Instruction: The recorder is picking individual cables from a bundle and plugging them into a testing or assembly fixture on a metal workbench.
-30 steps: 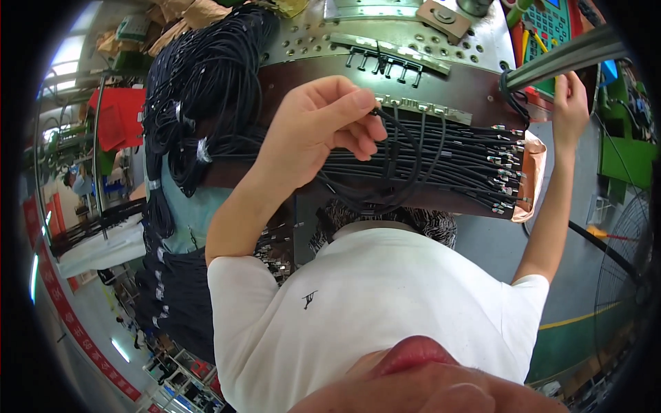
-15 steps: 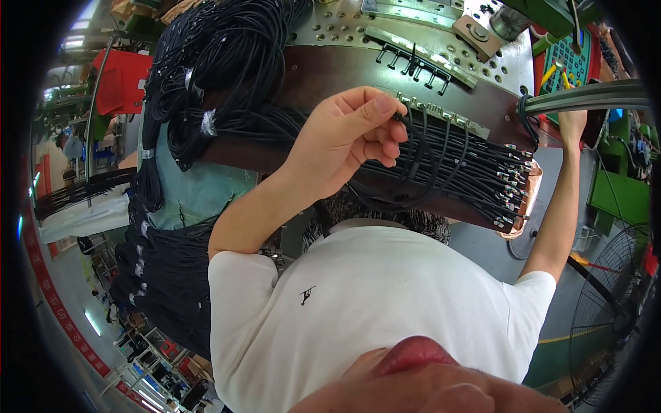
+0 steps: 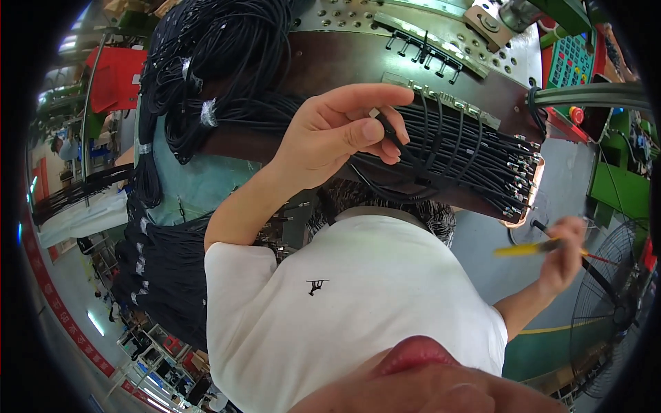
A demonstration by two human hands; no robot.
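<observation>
Black cable end [image 3: 390,129] is sitting between the thumb and bent fingers of the left hand [image 3: 323,134], which are pinching narrowly while the pointer finger is sticking out straight above it. Down and to the right of those fingers, the right hand [image 3: 564,253] is curling around a yellow tool [image 3: 521,250], too blurry for telling its kind. This step seems to be holding the end up and having the tool ready; bringing them together would be calling for a steady pinch and a careful reach. Just right of the left fingers, black loops [image 3: 428,141] are lying over a long cable row [image 3: 482,157], and its shiny ends are poking out between the hands, so they could be snagging the tool. Above the left fingers, a rack with black pins [image 3: 423,54] is resting; to their left, a big cable pile [image 3: 217,55] is crowding the table. Far right, below the right fingers, a fan [image 3: 613,316] is standing.
</observation>
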